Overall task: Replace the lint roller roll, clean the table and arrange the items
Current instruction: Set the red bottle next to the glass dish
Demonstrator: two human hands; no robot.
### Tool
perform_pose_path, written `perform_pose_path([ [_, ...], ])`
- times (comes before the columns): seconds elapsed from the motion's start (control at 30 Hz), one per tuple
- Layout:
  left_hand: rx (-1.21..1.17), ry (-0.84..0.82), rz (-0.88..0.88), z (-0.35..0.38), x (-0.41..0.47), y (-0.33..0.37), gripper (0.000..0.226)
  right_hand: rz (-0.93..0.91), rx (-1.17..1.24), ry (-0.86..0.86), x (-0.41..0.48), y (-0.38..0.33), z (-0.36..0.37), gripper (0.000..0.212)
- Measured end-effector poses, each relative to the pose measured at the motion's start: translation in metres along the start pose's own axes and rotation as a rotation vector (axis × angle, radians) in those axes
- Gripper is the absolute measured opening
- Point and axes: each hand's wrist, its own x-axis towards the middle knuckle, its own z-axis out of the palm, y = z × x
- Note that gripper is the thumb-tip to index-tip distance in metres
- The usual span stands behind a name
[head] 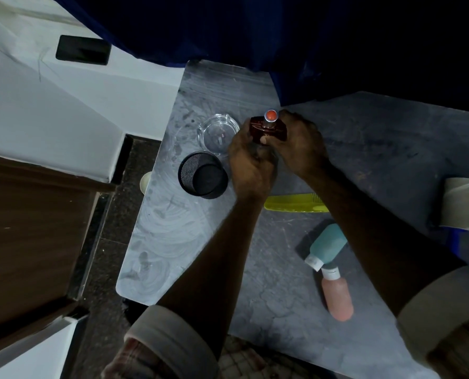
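Both hands hold a dark red perfume bottle (268,129) with a silver neck and orange top, above the far part of the grey table (173,236). My left hand (251,162) grips it from below and my right hand (300,143) clasps its right side. The lint roller (458,205), with a pale roll and blue handle, lies at the table's right edge. A clear glass ashtray (218,135) and a black mesh cup (203,175) stand just left of my hands.
A yellow-green comb (293,205) lies under my right forearm. A teal bottle (327,246) and a pink bottle (337,294) lie capped end to end near the front right. A black phone (83,49) rests on the white bed at left. Dark blue curtain hangs behind.
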Motion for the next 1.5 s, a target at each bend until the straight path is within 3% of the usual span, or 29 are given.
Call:
perform_pose_path([
  [0.37,0.044,-0.061,-0.037,0.0,-0.002,0.004,0.052,0.001,-0.02,0.006,-0.003,-0.001,-0.002,0.05],
  [0.53,0.081,0.003,0.054,-0.001,-0.007,0.003,0.049,0.007,-0.026,0.004,-0.003,-0.001,-0.001,0.049],
  [0.8,0.007,-0.082,-0.07,0.004,-0.002,-0.009,0.06,-0.007,-0.02,0.0,-0.004,0.0,-0.003,0.049],
  [1.03,0.115,-0.045,-0.029,0.0,-0.007,-0.002,0.063,-0.02,-0.016,0.005,-0.005,0.002,-0.003,0.047],
  [1.5,0.1,-0.066,-0.018,0.0,-0.013,-0.004,0.072,-0.008,0.005,-0.044,-0.005,0.004,-0.004,0.053],
])
